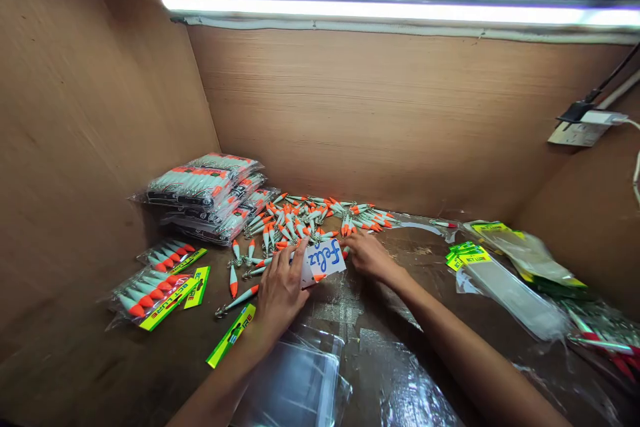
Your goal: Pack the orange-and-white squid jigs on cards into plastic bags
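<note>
My left hand (pixel 281 290) is closed at the left edge of a white card (pixel 323 260) with blue handwriting. An orange tip lies against the card's lower edge; I cannot tell what it belongs to. At the card's right side, my right hand (pixel 369 255) has its fingers pinched together on a small lure with an orange tip, mostly hidden by the fingers. Just beyond both hands spreads a loose pile of white-and-orange squid jigs (pixel 295 217). A single squid jig (pixel 243 299) lies left of my left hand, near a yellow-green header card (pixel 231 335).
Stacked bags of lures (pixel 205 190) stand at the back left. Filled lure packs (pixel 150 290) lie before them. Clear plastic sleeves (pixel 295 380) lie in front of me. Empty header-card bags (pixel 510 293) and red-and-green lures (pixel 605 340) sit to the right.
</note>
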